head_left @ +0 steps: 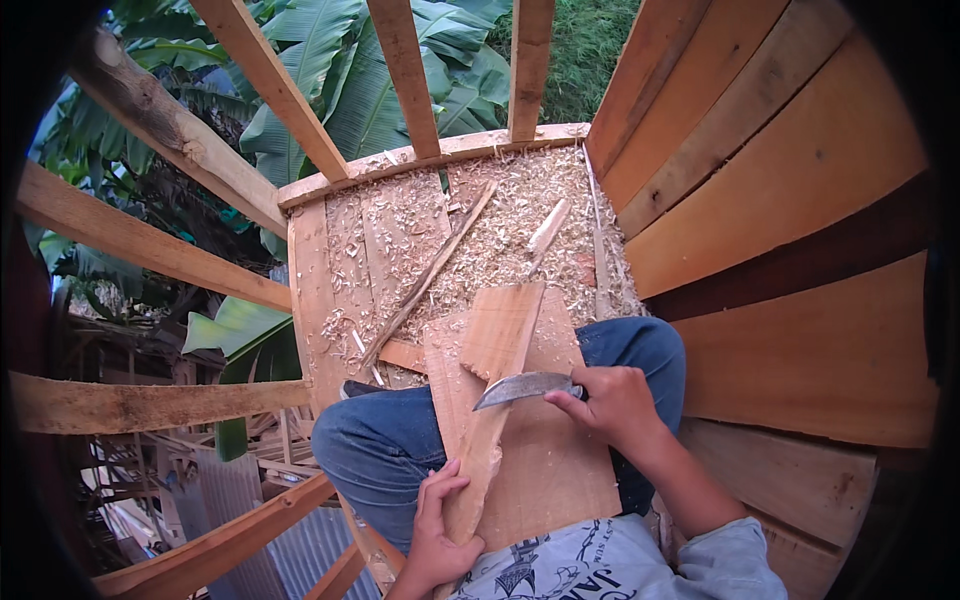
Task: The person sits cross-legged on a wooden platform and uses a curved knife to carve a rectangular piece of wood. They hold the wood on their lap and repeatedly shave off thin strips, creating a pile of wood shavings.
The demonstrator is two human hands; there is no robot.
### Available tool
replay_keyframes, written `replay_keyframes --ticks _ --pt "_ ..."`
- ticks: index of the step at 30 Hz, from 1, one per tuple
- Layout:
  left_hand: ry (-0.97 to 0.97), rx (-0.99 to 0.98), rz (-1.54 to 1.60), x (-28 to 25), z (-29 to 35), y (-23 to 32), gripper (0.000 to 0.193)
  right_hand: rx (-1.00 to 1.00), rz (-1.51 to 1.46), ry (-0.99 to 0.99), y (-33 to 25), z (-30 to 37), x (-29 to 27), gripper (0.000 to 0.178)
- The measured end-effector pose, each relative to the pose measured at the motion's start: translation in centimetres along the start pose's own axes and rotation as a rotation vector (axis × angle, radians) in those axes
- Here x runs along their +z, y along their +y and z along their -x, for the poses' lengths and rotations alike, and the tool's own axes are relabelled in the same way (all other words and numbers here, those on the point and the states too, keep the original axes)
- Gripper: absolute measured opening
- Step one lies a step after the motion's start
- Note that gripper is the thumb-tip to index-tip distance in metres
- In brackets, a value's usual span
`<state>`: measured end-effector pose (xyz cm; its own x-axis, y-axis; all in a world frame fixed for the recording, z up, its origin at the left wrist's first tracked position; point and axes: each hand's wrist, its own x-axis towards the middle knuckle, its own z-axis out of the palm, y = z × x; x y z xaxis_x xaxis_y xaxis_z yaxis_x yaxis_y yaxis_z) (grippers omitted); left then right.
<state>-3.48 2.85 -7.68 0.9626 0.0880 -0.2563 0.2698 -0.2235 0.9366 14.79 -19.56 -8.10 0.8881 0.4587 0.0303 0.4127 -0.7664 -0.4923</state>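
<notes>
My right hand (610, 402) grips a knife (525, 387) with a curved grey blade pointing left. The blade lies across a piece of wood (490, 425), which is narrow and rough-edged at my end and broad at the far end. My left hand (443, 520) is closed round the narrow near end of that piece. Beneath it, a wide flat board (555, 470) rests over my lap between my jeans-clad knees. The knife's handle is mostly hidden in my fist.
Wood shavings (530, 190) cover the plank floor, with a long thin stick (435, 275) and a pale wood offcut (549, 226) among them. Slatted railings (280, 85) run ahead and left, a plank wall (790, 330) at right. Banana leaves (345, 90) and corrugated sheets (235, 500) lie beyond.
</notes>
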Motion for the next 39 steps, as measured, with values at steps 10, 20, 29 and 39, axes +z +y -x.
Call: replay_keyframes --ticks 10,20,29,39 --pt "0.024 0.020 -0.043 0.5 0.0 0.1 0.065 0.052 -0.051 -0.046 -0.3 -0.2 0.0 0.057" --pt "0.000 0.016 -0.118 1.0 0.1 0.7 0.067 0.277 0.015 0.021 2.8 -3.1 -1.4 0.052" --pt "0.003 0.050 -0.195 1.0 -0.1 0.7 0.068 0.174 0.016 0.084 3.5 -3.0 0.0 0.052" --pt "0.010 0.063 -0.187 1.1 -0.3 0.7 0.067 0.051 -0.081 -0.007 3.2 -2.0 0.9 0.048"
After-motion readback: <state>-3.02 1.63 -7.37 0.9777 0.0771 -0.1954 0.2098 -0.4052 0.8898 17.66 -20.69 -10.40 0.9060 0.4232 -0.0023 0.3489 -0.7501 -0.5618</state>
